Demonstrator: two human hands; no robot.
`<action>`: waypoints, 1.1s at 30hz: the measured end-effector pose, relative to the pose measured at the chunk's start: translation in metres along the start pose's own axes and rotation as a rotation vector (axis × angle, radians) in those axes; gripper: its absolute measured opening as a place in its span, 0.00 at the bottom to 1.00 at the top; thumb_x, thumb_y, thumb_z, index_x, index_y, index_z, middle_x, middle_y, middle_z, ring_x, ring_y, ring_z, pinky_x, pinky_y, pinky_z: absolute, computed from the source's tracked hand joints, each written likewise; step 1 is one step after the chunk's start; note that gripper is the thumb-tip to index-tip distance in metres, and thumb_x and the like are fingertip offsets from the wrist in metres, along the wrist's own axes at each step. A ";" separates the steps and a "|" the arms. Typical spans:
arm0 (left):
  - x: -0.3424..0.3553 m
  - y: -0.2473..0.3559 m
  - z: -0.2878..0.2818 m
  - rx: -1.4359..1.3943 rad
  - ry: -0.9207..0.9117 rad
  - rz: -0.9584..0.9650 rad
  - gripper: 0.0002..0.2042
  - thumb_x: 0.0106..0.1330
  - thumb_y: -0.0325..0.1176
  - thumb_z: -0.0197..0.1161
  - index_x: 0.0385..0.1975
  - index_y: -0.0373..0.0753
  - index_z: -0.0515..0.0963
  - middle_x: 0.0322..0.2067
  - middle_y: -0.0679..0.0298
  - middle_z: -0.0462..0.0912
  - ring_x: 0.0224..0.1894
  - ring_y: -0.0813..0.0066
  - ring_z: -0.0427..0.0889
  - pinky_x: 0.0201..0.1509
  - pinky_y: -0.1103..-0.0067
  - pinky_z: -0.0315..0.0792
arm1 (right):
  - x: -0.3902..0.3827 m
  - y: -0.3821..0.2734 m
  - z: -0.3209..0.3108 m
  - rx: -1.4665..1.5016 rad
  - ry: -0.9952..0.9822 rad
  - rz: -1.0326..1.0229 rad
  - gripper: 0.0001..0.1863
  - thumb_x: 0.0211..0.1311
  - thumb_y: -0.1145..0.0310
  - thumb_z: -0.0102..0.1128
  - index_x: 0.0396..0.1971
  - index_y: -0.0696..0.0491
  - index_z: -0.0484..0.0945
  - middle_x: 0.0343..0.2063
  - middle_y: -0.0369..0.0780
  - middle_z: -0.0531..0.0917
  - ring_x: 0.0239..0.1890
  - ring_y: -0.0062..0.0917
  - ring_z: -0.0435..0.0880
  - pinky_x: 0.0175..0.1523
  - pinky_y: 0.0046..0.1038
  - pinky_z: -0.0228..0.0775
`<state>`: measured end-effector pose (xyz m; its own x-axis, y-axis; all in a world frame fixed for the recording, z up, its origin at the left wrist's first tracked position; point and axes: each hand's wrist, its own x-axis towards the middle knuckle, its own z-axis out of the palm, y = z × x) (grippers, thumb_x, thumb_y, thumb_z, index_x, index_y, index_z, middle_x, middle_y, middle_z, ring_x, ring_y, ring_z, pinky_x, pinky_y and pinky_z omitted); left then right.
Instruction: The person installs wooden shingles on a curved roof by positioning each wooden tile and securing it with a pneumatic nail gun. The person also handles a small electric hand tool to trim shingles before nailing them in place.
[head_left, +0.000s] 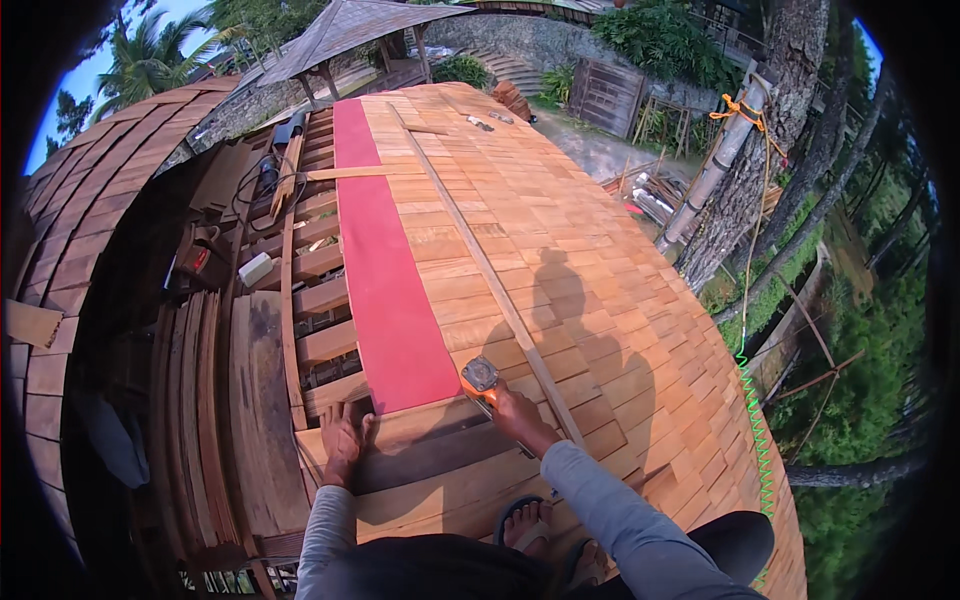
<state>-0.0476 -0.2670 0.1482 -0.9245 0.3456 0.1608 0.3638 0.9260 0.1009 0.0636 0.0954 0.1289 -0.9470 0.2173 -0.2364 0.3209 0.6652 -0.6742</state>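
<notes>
My left hand (345,435) rests on a wooden board (410,425) along the lower end of a red membrane strip (390,300), its fingers spread. My right hand (515,415) grips an orange and grey pneumatic nailer (479,376) just right of the strip's lower corner. A long wooden batten (470,260) lies diagonally over the laid shingles (560,220), passing just right of the nailer. My shadow falls across the shingles. My sandalled foot (525,525) stands below the nailer.
Open framing (325,345) lies left of the strip, with stacked planks (190,420), a red tool case (200,258), power tools and cords. A neighbouring shingled roof (75,230) is at left. Right, beyond the roof edge, are a tree trunk (775,90), a pole with orange rope and a green coiled hose (755,430).
</notes>
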 end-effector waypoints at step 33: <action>-0.118 -0.123 -0.088 0.083 -0.056 -0.343 0.45 0.59 0.49 0.73 0.79 0.48 0.63 0.81 0.36 0.43 0.83 0.26 0.32 0.74 0.24 0.25 | 0.012 -0.286 0.085 0.004 -0.295 -0.692 0.22 0.67 0.68 0.68 0.57 0.59 0.73 0.41 0.58 0.86 0.47 0.58 0.86 0.48 0.49 0.77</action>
<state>0.0268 -0.4350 0.2031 -0.9969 0.0182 0.0772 0.0227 0.9980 0.0589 -0.0383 -0.1532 0.2599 -0.8905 -0.4503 0.0651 -0.3462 0.5777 -0.7392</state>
